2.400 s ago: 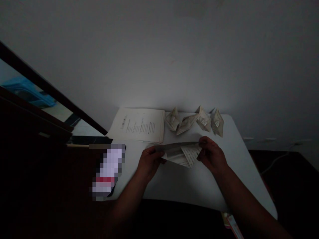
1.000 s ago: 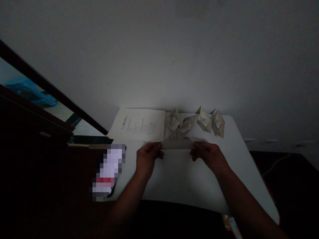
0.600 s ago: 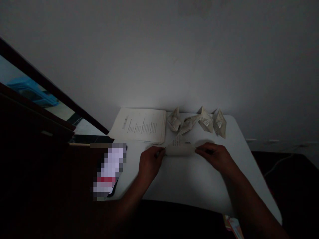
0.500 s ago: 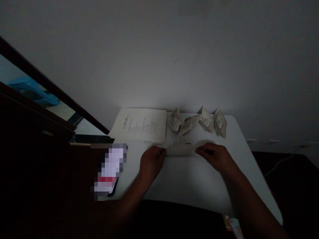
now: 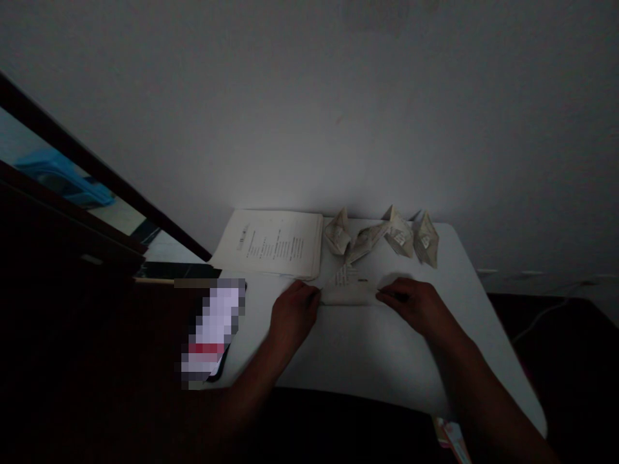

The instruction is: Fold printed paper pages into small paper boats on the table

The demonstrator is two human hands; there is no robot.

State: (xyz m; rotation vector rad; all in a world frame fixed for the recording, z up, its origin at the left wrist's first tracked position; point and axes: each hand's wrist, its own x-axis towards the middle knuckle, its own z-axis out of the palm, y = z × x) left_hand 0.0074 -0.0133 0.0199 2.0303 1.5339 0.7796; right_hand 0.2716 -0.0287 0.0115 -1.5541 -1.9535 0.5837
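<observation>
A folded sheet of printed paper (image 5: 349, 294) lies near the middle of the white table (image 5: 348, 348), its long straight edge toward me. My left hand (image 5: 296, 310) pinches its left end between thumb and fingers. On the opposite side, my right hand (image 5: 407, 301) pinches the right end the same way. Print shows on the paper's peaked upper part. Just beyond it stand several folded paper boats, among them one at the left (image 5: 338, 233), one lying slanted (image 5: 368, 241) and one at the far right (image 5: 426, 240).
A stack of printed pages (image 5: 271, 243) lies at the table's back left. A phone (image 5: 215, 328) with a blurred-out screen rests on the left edge. The wall (image 5: 338, 116) rises right behind the table. Dark furniture (image 5: 62, 290) stands to the left.
The paper's near fold looks flatter against its upper part. Both hands keep their pinch on the ends; my right hand has shifted very slightly left.
</observation>
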